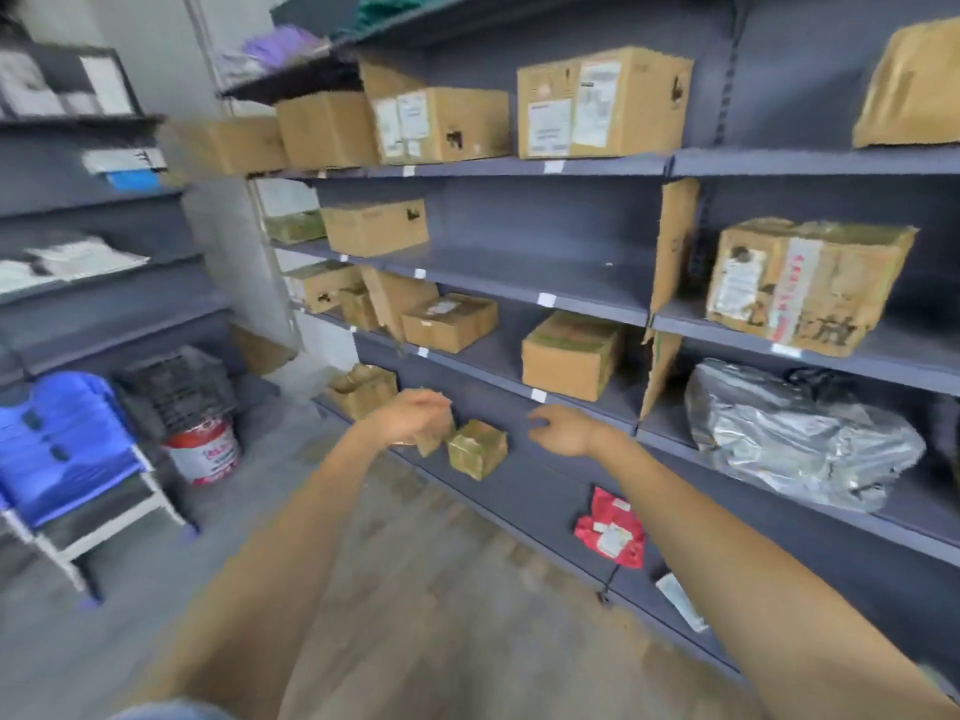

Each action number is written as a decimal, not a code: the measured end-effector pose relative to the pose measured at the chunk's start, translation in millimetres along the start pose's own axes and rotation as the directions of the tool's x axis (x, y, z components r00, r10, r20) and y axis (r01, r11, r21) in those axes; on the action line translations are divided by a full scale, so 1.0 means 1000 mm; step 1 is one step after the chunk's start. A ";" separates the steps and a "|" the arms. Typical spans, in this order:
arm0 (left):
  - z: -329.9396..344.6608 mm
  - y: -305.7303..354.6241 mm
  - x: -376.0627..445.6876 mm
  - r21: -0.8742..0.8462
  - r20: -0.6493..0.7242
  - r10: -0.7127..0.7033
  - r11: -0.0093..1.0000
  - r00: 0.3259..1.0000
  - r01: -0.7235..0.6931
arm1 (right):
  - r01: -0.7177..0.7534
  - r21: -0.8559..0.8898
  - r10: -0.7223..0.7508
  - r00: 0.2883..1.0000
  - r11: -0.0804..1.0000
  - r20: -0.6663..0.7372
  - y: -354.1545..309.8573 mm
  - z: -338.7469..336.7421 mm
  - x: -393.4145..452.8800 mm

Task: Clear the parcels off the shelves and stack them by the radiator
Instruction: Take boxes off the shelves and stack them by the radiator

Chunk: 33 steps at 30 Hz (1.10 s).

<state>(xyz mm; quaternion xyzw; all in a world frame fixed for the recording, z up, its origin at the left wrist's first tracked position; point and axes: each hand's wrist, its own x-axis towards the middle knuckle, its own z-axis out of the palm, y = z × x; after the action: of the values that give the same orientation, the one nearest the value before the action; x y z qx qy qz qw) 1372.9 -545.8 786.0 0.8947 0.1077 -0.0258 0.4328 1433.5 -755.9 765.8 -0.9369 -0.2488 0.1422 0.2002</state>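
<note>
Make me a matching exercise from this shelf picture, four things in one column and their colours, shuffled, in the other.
Things:
1. flat packet on the low shelf
2. stacked chairs
3. bulky plastic bag
4. small box between the left hand and right hand

Colours:
A. blue
B. brown cardboard
C. red
D. silvery grey

Pairs: 1-C, 2-A, 3-D, 4-B

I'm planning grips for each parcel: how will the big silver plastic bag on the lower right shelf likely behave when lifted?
The silver plastic bag is crinkled and lumpy, so it will probably sag and shift rather than hold shape. Its glossy film looks slippery; gripping a fold may work better than flat palms. It fills much of its shelf, so two hands seem wise; weight cannot be judged.
</note>
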 end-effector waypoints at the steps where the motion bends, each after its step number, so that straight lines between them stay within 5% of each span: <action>1: -0.024 -0.018 0.003 -0.016 -0.028 -0.037 0.999 0.999 0.037 | 0.021 0.053 -0.021 1.000 0.998 -0.007 -0.020 0.007 0.020; 7: -0.111 -0.099 0.053 -0.091 -0.052 -0.140 0.987 0.989 0.135 | 0.018 0.186 -0.020 1.000 0.982 0.009 -0.069 0.055 0.116; 12: -0.091 -0.138 0.120 -0.080 0.097 -0.170 0.981 0.981 0.178 | -0.142 0.169 0.137 0.990 0.975 0.046 -0.037 0.068 0.181; 17: -0.051 -0.139 0.211 -0.094 0.256 -0.217 0.964 0.942 0.248 | -0.232 0.332 0.252 0.967 0.914 -0.020 0.020 0.068 0.239; 24: -0.006 -0.115 0.342 -0.098 0.430 -0.248 0.943 0.868 0.318 | -0.434 0.553 0.551 0.833 0.711 -0.054 0.112 0.042 0.308; 33: 0.025 -0.110 0.465 -0.111 0.501 -0.226 0.941 0.835 0.321 | -0.548 0.616 0.698 0.716 0.566 -0.004 0.160 0.016 0.375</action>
<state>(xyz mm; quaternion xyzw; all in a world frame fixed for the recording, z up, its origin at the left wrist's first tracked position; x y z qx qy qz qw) 1804.1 -419.5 620.7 0.7896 0.1259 -0.2989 0.5210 1806.5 -681.9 617.4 -0.8667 0.1827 0.1539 0.4378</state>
